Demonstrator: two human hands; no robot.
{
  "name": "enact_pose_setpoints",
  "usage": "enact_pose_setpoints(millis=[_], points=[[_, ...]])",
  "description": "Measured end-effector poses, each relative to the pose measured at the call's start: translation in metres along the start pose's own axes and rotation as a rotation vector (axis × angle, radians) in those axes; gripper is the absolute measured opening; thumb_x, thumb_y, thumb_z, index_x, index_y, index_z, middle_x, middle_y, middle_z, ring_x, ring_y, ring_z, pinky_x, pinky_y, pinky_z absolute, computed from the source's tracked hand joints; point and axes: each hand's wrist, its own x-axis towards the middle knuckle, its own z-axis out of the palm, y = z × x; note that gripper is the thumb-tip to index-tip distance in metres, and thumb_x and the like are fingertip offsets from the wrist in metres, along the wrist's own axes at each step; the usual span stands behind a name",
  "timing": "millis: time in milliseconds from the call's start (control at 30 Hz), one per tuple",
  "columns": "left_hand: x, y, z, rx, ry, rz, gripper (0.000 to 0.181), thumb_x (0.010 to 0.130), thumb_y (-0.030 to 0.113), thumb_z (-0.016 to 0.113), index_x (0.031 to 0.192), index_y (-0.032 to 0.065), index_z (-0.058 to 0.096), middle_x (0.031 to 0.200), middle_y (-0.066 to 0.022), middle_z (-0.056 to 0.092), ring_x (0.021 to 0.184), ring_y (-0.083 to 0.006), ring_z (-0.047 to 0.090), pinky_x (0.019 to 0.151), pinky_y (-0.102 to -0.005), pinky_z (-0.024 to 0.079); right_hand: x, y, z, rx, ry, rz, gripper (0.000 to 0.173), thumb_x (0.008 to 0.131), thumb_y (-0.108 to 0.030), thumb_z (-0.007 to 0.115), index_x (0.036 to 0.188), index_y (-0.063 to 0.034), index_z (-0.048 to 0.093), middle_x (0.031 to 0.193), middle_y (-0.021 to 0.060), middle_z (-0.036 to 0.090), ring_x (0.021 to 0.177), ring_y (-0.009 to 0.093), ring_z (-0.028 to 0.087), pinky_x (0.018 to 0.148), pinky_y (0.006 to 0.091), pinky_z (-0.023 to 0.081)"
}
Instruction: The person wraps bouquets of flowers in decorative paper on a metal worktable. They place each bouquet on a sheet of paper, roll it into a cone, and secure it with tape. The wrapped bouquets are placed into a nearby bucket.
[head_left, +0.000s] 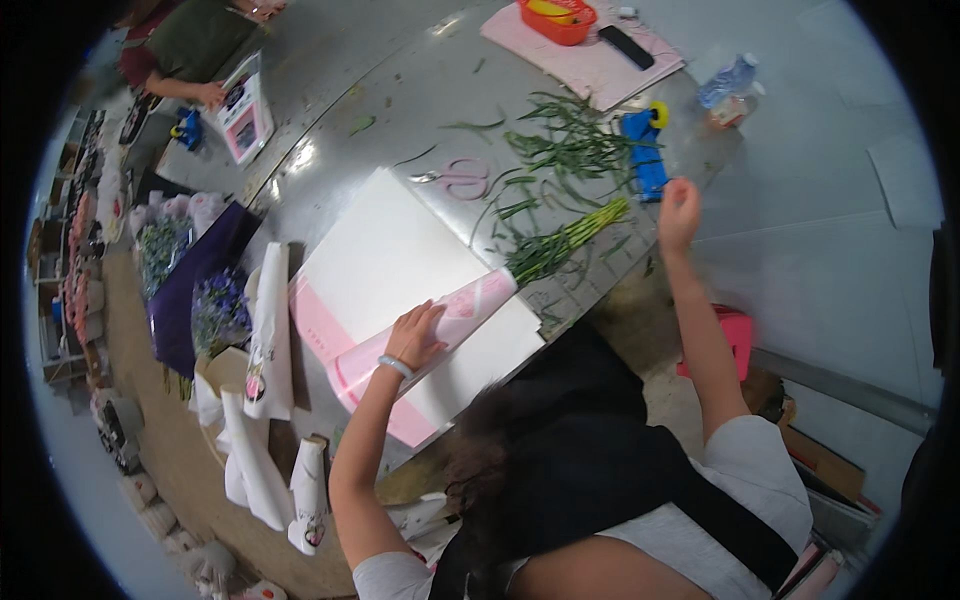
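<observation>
My left hand (415, 337) lies spread on a cone of pink and white wrapping paper (472, 300), pressing it from above. Green stems (562, 238) stick out of the cone's narrow end. Under it lies a stack of white sheets (390, 240) with pink edges. My right hand (679, 206) is raised beside a blue tape dispenser (645, 154) with a yellow core; its fingers are curled close together, and whether they hold tape cannot be made out. Scissors with pink handles (463, 179) rest above the sheets, near cut green leaves (570, 142).
A red basket (559, 28) and a black phone (626, 47) sit on pink paper at the far edge, near plastic bottles (729, 79). White wrapped rolls (268, 330) and purple-wrapped flowers (221, 304) lie at left. A co-worker's hand (212, 95) touches a package at upper left.
</observation>
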Motion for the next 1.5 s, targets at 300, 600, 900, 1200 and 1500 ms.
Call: enact_pose_setpoints(millis=[300, 600, 900, 1200, 1500], points=[[-0.004, 0.013, 0.017, 0.172, 0.115, 0.052, 0.061, 0.061, 0.016, 0.071, 0.118, 0.0159, 0.047, 0.127, -0.0124, 0.041, 0.115, -0.0319, 0.039, 0.095, -0.0443, 0.031, 0.099, 0.095, -0.018, 0.127, -0.513, 0.575, 0.026, 0.079, -0.027, 0.060, 0.090, -0.0043, 0.065, 0.071, 0.0026, 0.058, 0.067, 0.012, 0.050, 0.065, 0.0264, 0.039], [-0.031, 0.041, 0.045, 0.339, 0.370, 0.036, 0.051, 0.064, 0.013, 0.066, 0.112, 0.0190, 0.050, 0.126, -0.0118, 0.042, 0.112, -0.0341, 0.041, 0.092, -0.0484, 0.032, 0.025, 0.114, -0.041, -0.085, -0.514, 0.415, 0.026, 0.082, -0.024, 0.055, 0.068, -0.0022, 0.055, 0.066, 0.0078, 0.057, 0.062, 0.019, 0.054, 0.056, 0.0305, 0.043], [-0.021, 0.049, 0.073, 0.336, 0.514, 0.018, 0.042, 0.072, 0.006, 0.051, 0.111, 0.0190, 0.052, 0.124, -0.0133, 0.042, 0.114, -0.0347, 0.039, 0.092, -0.0482, 0.034, -0.029, 0.189, 0.017, -0.118, -0.698, 0.210, 0.019, 0.079, -0.020, 0.058, 0.077, -0.0007, 0.059, 0.067, 0.0072, 0.060, 0.061, 0.019, 0.057, 0.055, 0.0321, 0.045], [-0.040, 0.052, 0.099, 0.385, 0.566, -0.032, 0.041, 0.075, 0.015, 0.047, 0.116, 0.0204, 0.045, 0.126, -0.0130, 0.041, 0.115, -0.0330, 0.040, 0.095, -0.0439, 0.033, -0.231, -0.243, 0.144, 0.348, -1.944, -0.613, 0.038, 0.067, -0.038, 0.065, 0.069, -0.0008, 0.061, 0.067, 0.0154, 0.061, 0.063, 0.031, 0.059, 0.058, 0.0366, 0.046], [-0.040, 0.057, 0.092, 0.310, 0.529, -0.059, 0.051, 0.071, 0.019, 0.060, 0.119, 0.0153, 0.043, 0.127, -0.0107, 0.040, 0.117, -0.0303, 0.037, 0.094, -0.0433, 0.033, -0.227, -0.182, 0.226, -0.416, -2.157, -0.961, 0.063, 0.064, -0.064, 0.059, 0.056, -0.0015, 0.057, 0.050, 0.0066, 0.053, 0.045, 0.020, 0.050, 0.043, 0.0324, 0.039]])
